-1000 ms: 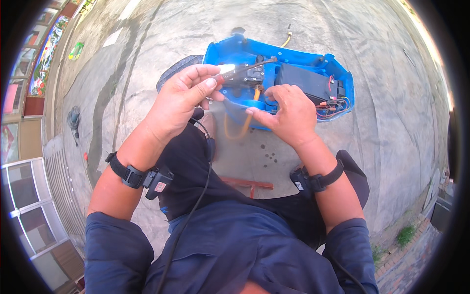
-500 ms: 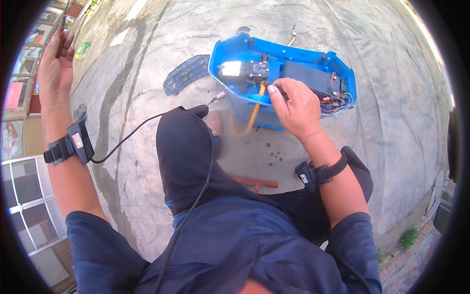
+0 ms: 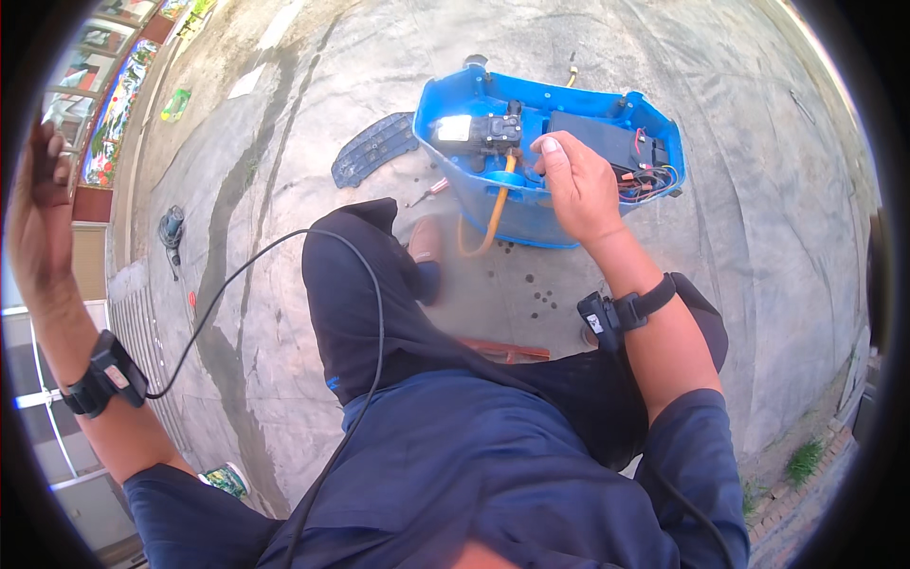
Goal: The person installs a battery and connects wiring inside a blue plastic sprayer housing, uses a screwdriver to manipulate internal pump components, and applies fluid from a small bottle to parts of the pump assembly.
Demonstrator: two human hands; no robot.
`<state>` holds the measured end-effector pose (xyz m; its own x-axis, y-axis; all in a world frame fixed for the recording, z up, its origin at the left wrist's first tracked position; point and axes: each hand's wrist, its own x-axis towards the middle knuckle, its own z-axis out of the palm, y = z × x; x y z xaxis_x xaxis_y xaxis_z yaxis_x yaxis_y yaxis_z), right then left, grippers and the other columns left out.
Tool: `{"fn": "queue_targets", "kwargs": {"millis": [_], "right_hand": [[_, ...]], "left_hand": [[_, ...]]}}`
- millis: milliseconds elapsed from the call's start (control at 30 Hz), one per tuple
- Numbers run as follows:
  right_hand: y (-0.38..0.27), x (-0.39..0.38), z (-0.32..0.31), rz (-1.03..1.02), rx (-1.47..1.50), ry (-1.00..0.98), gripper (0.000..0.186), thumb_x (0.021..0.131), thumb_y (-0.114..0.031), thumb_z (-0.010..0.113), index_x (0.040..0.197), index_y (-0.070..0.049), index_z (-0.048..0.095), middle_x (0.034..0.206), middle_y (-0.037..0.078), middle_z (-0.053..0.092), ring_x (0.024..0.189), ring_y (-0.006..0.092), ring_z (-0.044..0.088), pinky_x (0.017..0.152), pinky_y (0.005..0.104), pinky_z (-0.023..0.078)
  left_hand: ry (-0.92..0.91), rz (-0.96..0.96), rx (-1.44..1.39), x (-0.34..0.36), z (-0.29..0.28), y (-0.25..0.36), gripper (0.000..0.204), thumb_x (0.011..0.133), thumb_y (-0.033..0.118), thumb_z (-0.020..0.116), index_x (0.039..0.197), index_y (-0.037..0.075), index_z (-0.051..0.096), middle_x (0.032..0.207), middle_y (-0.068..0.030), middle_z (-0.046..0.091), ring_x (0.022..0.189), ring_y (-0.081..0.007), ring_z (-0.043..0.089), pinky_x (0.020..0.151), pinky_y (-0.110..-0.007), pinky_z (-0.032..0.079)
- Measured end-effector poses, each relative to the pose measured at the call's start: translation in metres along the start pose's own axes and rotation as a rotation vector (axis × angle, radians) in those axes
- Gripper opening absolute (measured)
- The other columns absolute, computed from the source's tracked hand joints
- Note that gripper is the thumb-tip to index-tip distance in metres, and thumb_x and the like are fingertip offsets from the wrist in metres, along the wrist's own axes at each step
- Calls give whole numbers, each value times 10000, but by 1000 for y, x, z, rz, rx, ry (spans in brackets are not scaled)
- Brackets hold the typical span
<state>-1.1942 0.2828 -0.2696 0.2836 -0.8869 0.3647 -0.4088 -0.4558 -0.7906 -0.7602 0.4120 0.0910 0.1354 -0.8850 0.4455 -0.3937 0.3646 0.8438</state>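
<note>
A blue plastic housing (image 3: 445, 175) lies open on the ground before me. Inside are a black pump (image 3: 493, 133) with a white label, a dark block-shaped battery (image 3: 597, 140) and coloured wires (image 3: 649, 178). From the pump a yellow hose (image 3: 497, 211) loops over the near wall. My right hand (image 3: 576, 185) hovers over that near wall, just right of the hose and apart from it. Its fingers are curled in; whatever they hold is hidden. My left hand (image 3: 45, 218) is raised at the far left, fingers bent around something dark and unclear near the picture's rim.
A dark grey curved panel (image 3: 374, 150) lies left of the housing. Near my shoe is a screwdriver-like tool (image 3: 431, 192). A power tool (image 3: 172, 230) rests farther left. A red bar (image 3: 502, 351) lies between my legs. A black cable (image 3: 270, 248) runs from my left wrist.
My right hand has drawn back from the pump's hose joint, slightly up and right. My left hand has swung outward and down to the left. The view has shifted a little.
</note>
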Motion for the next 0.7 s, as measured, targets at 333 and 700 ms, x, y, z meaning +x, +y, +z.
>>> {"fn": "queue_targets", "kwargs": {"millis": [333, 700], "right_hand": [[16, -4, -9, -26, 463, -87, 545, 1099, -478, 429, 1033, -12, 704, 793, 68, 685, 729, 152, 637, 698, 300, 517], [10, -3, -15, 296, 680, -69, 426, 1102, -333, 453, 875, -25, 641, 697, 42, 592, 593, 97, 552, 442, 260, 458]], "left_hand": [[-142, -630, -340, -156, 329, -159, 310, 1058, 204, 627, 1300, 9, 612, 1142, -64, 687, 933, -131, 669, 785, -267, 522], [-75, -523, 153, -195, 367, -243, 290, 1030, 220, 614, 1204, -8, 653, 1177, -230, 682, 1100, -357, 673, 958, -427, 518]]}}
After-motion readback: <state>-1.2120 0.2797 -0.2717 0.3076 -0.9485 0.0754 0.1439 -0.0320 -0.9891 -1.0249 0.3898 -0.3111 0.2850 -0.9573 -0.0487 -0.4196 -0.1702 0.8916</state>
